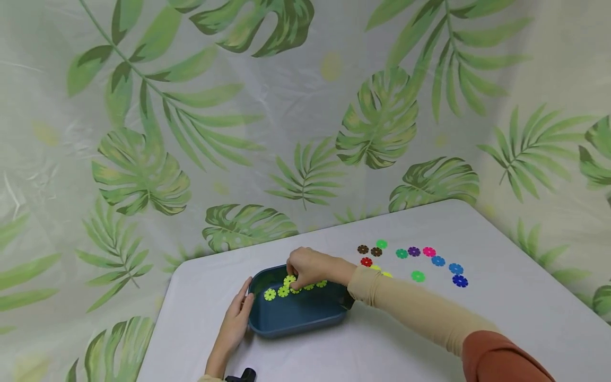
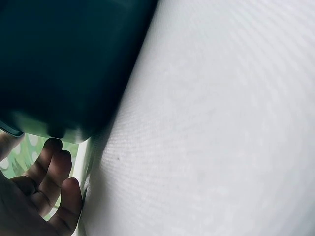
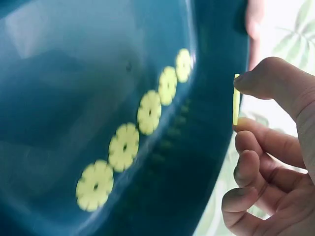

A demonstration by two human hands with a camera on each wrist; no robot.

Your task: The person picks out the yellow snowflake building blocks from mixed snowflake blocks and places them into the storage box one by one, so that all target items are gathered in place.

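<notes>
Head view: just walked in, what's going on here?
A person's right hand pinches a flat yellow-green notched disc over a dark blue rounded rectangular tray. The person's left hand rests against the tray's left end. Five more yellow-green discs lie in a row inside the tray. To the tray's right, notched discs in brown, red, green, yellow, purple, pink and blue lie on the white table.

My head camera looks forward and down at the table from farthest back, with my left hand and right hand in sight. My left-wrist camera sits low and close, tilted, facing the outside of the tray. My right-wrist camera looks closely into it, sharing the yellow discs with my head view.
</notes>
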